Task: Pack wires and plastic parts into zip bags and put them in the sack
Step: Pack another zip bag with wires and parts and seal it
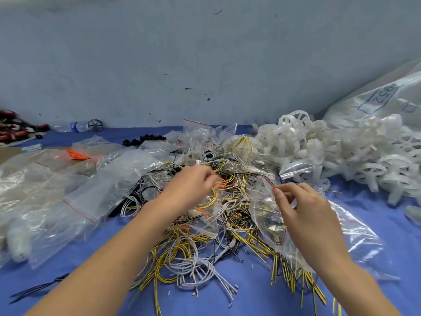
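— What is seen, from the biggest thing down?

— A blue sheet (262, 293) is spread up to a grey wall, and everything is laid on it. At the far right a pale woven sack (378, 103) is propped, with a blue stamp printed on it.

— And the plastic parts?

— A heap of white plastic wheels (330, 151) is piled just in front of the sack. On the left, empty zip bags (68, 195) are strewn, with red strips along their mouths.

— Where are the wires found?

— In the middle, between the two arms. A tangle of wires (200, 242), yellow, white and black, is heaped on the sheet among loose bags.

— What is held?

— One clear zip bag (355, 238) is held up at the right edge of the tangle. Its red-striped rim is pinched between the thumb and forefinger of the right hand (312, 215), and the other fingers are loosely curled. Whether the wires seen through the film are inside it cannot be told.

— And the left hand?

— The left hand (191, 185) is placed at the top of the tangle, fingers curled, just beside an orange wire loop (221, 183). It is blurred, so whether anything is gripped cannot be told.

— Anything smaller?

— A water bottle (73, 127) is laid by the wall at the left, with a small dark wheel (95, 125) just beside it.
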